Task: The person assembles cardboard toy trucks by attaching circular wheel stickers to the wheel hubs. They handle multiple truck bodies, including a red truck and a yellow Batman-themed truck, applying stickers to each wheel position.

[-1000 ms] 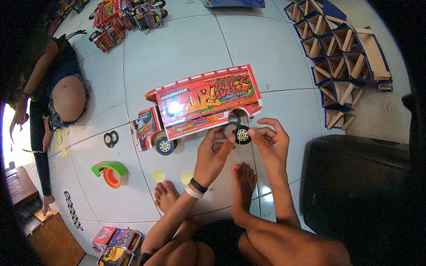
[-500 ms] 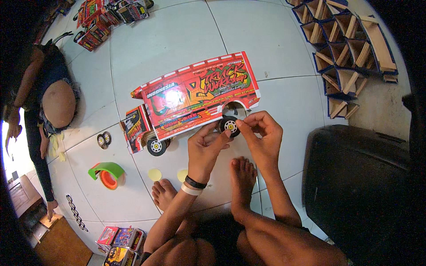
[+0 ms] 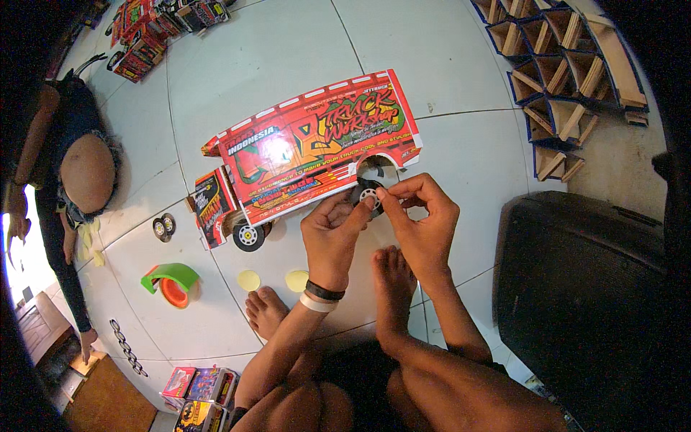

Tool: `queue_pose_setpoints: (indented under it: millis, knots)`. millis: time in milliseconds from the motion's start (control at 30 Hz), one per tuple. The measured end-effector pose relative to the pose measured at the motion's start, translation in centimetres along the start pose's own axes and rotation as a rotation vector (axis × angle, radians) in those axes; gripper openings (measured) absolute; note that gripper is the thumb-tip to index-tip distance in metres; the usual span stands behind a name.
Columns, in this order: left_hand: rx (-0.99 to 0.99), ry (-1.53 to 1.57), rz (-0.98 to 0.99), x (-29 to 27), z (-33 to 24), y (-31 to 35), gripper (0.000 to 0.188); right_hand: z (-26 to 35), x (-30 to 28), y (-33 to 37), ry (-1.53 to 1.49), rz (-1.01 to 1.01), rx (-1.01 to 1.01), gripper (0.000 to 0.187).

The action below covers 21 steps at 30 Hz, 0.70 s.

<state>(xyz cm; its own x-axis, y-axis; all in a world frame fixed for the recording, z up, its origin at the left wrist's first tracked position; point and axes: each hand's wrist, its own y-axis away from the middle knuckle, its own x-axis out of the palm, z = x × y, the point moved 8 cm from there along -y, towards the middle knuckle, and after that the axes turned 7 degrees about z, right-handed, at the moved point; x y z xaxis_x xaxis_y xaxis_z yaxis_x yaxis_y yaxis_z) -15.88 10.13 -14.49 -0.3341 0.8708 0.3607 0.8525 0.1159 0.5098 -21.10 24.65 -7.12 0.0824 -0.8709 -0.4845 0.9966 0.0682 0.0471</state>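
A red toy truck (image 3: 309, 155) with colourful printed sides lies on the white tiled floor, its cab toward the left. At its rear wheel arch, a black wheel (image 3: 368, 193) with a pale hub is pinched between my two hands. My left hand (image 3: 332, 234) grips the wheel from the left, thumb over its face. From the right, my right hand (image 3: 425, 216) holds the rim between thumb and index finger. Whether the wheel is joined to the truck is hidden. A front wheel (image 3: 248, 236) with a yellow centre sits behind the cab.
Left of the truck are a pair of small wheels (image 3: 164, 227) and a green tape dispenser (image 3: 173, 281). Pale yellow discs (image 3: 248, 280) lie near my feet. A black case (image 3: 576, 288) stands right; blue-edged wooden pieces (image 3: 568, 79) lie far right. Another person (image 3: 86, 169) sits at left.
The truck's rear and the wheel have shifted slightly up and left in view. The wheel's face has turned, and both hands still pinch it.
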Motion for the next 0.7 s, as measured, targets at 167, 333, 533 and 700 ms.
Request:
queue_pose_setpoints:
  millis: [167,333,533,700]
  knots:
    - [0.014,0.016,0.001,0.1,0.1,0.0,0.030,0.3,-1.1,-0.8,-0.024,0.120,0.035,0.018]
    - [0.030,0.013,0.024,-0.1,0.3,-0.1,0.024,0.3,-3.0,-0.1,0.046,0.051,0.104,0.024]
    - [0.034,0.006,0.073,-0.1,0.5,-0.3,0.027,-3.8,2.4,0.2,-0.337,0.281,0.313,0.020]
    - [0.045,0.048,0.099,-0.1,0.2,0.1,0.037,-5.2,3.5,0.3,-0.634,0.305,0.446,0.018]
